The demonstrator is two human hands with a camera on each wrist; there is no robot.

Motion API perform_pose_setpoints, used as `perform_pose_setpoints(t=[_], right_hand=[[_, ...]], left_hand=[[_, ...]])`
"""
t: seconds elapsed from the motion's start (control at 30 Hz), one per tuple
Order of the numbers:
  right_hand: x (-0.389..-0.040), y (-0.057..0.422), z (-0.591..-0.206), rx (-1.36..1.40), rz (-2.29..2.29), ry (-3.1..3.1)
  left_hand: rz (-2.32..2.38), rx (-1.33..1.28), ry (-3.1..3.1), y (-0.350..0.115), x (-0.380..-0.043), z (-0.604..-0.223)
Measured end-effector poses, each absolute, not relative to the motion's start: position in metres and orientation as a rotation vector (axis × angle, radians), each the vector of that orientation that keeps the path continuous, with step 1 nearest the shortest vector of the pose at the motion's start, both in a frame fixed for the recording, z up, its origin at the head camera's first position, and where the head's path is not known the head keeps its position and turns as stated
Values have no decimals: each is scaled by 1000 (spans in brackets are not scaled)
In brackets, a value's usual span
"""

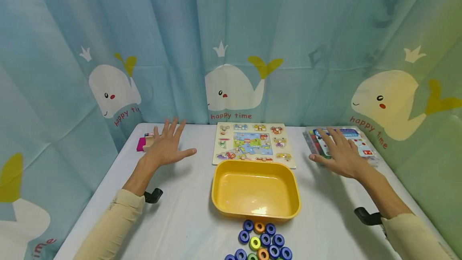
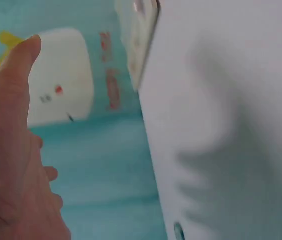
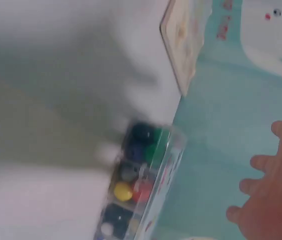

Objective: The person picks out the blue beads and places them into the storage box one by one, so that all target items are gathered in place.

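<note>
My left hand (image 1: pixel 166 146) hovers over the left side of the table with its fingers spread and nothing in it. Beyond its fingers lies a small pink and wooden item (image 1: pixel 142 144), partly hidden. My right hand (image 1: pixel 339 153) is held up at the right, fingers spread, in front of a clear plastic case (image 1: pixel 369 152) of colored pieces. Between the hands stands a yellow tub (image 1: pixel 255 189) with nothing inside. Nearer to me, several blue, orange, yellow and green rings (image 1: pixel 265 240) lie loose on the table.
A wooden picture puzzle board (image 1: pixel 221 147) lies flat behind the tub, close against it. The white tablecloth (image 1: pixel 180 224) spreads under everything. A blue curtain (image 1: pixel 173 51) with whale prints hangs along the back and both sides.
</note>
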State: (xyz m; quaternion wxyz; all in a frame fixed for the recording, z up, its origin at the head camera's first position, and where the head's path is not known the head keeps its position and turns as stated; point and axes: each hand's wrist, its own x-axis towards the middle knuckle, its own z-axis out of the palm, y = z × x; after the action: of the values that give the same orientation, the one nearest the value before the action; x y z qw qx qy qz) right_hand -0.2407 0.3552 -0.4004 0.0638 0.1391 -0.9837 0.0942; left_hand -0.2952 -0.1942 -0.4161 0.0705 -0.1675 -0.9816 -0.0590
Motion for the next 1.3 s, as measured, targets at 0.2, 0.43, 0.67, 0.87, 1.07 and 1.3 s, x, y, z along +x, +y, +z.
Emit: perform_pose_setpoints(t=[0.2,0.43,0.67,0.87,1.07,1.3], right_hand=[[-201,337,-399,600,523,-2909],[-138,318,-403,714,743,-2825],[-84,294,-440,865,1486,-2871],[-67,274,-465,705,1855,-2997],[-65,260,-475,558,1951,-3051],[-70,254,-477,492,1890,-3131]], left_hand=[[-235,-673,-2907,-167,-250,-419],[-200,-782,-2848,-138,-204,-429],[-194,-845,-2860,-124,-177,-442],[-191,-875,-2866,-119,-172,-445],[-170,-864,-2897,-119,-173,-450],[-118,-843,-2905,-119,-173,-450]])
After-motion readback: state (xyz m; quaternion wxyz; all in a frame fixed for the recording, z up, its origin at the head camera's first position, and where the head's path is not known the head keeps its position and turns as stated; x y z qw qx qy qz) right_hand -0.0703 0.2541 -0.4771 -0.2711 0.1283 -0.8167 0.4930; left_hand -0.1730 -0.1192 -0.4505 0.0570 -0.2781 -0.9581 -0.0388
